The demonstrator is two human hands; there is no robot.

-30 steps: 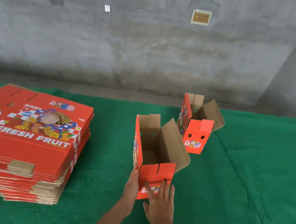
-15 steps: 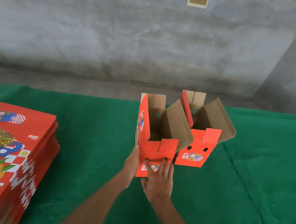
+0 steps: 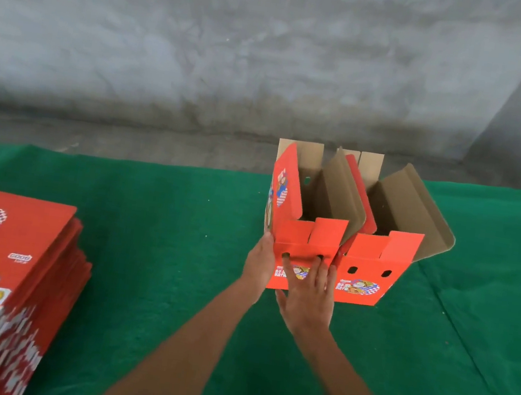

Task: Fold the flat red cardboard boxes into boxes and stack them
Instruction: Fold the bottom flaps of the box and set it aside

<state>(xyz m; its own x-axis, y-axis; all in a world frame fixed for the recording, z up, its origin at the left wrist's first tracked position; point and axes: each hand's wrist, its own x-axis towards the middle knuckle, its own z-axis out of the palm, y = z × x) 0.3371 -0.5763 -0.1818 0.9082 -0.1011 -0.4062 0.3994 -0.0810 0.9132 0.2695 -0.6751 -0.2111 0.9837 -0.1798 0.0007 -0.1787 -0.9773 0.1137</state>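
Observation:
Two folded red boxes stand side by side on the green table, tops open with brown flaps up. The left box (image 3: 297,235) touches the right box (image 3: 372,268). My left hand (image 3: 258,263) lies flat against the left box's left front corner. With straight, spread fingers, my right hand (image 3: 308,290) presses on that box's front face. A tall stack of flat red cardboard boxes (image 3: 0,279) printed with fruit pictures sits at the left edge of the view.
The green cloth-covered table (image 3: 153,249) stretches between the stack and the boxes and to the right of them. A grey concrete wall (image 3: 204,57) rises behind the table's far edge.
Both hands have pushed the left box away from me and to the right until it met the other box. The view has shifted right, so the flat stack is now partly cut off.

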